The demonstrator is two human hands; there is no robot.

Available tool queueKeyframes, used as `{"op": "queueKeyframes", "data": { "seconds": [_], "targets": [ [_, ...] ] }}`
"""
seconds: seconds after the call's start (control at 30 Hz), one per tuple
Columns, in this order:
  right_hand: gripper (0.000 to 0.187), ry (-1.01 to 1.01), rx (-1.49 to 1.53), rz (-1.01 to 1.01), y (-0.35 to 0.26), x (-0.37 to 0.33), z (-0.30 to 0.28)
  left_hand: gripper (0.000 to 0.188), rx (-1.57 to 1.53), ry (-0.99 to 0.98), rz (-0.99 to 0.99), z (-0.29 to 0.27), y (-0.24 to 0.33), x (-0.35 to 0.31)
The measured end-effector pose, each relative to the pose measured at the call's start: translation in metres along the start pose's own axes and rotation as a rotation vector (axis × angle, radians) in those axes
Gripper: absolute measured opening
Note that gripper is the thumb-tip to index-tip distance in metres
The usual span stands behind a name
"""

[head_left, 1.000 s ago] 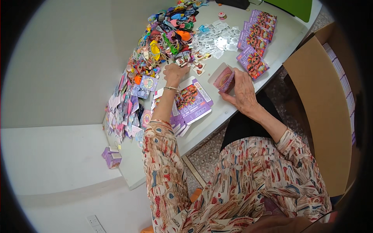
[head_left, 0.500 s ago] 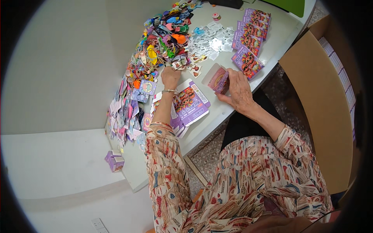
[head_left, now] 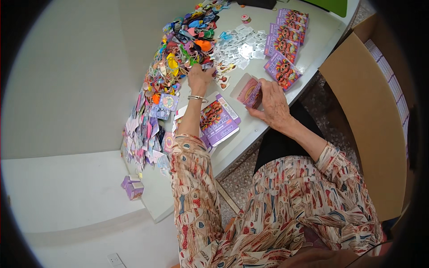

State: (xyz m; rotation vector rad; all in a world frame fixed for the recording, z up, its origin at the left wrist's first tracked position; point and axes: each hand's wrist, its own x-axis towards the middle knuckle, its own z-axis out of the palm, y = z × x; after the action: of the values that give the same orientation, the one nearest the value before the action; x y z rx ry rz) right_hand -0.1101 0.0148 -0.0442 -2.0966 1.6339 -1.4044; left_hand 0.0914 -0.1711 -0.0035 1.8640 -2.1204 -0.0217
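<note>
My right hand [head_left: 273, 105] is closed around a small purple carton [head_left: 253, 94], whose pale end flap stands open toward the left. My left hand [head_left: 200, 79] reaches over the lower edge of a heap of colourful small trinkets [head_left: 173, 63]. Its thumb and fingers look spread apart, though the fingertips are partly hidden among the pieces. Small printed cards [head_left: 223, 82] lie just right of that hand. Below it, flattened purple cartons [head_left: 220, 119] with red cartoon figures rest on the table, partly covered by my left forearm.
Filled-looking purple boxes [head_left: 282, 70] overlap in a row at the far right. White and clear small packets [head_left: 241, 47] spread beside the trinkets. Pastel packets [head_left: 144, 129] pile at the left, near a small purple box [head_left: 132, 187]. An open brown carton [head_left: 366, 111] stands right of the table.
My left hand has moved slightly up and to the right, and its fingers look more spread. My right hand keeps holding the carton in nearly the same place.
</note>
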Motion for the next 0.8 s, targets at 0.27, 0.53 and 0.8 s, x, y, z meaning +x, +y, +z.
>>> {"op": "queueKeyframes", "data": {
  "seconds": [0.27,0.53,0.8],
  "targets": [
    [0.086,-0.02,0.026,-0.006,-0.007,0.002,0.001,0.027,-0.159,0.037,0.107,-0.007,-0.037,0.009],
    [0.088,-0.003,-0.015,-0.001,0.004,0.0,0.002,0.014,-1.023,-0.368,-0.09,-0.101,0.033,-0.032],
    [0.087,-0.01,-0.015,-0.005,0.0,0.003,0.006,0.013,-0.952,-0.454,0.157,-0.111,0.073,-0.07]
  ]
}}
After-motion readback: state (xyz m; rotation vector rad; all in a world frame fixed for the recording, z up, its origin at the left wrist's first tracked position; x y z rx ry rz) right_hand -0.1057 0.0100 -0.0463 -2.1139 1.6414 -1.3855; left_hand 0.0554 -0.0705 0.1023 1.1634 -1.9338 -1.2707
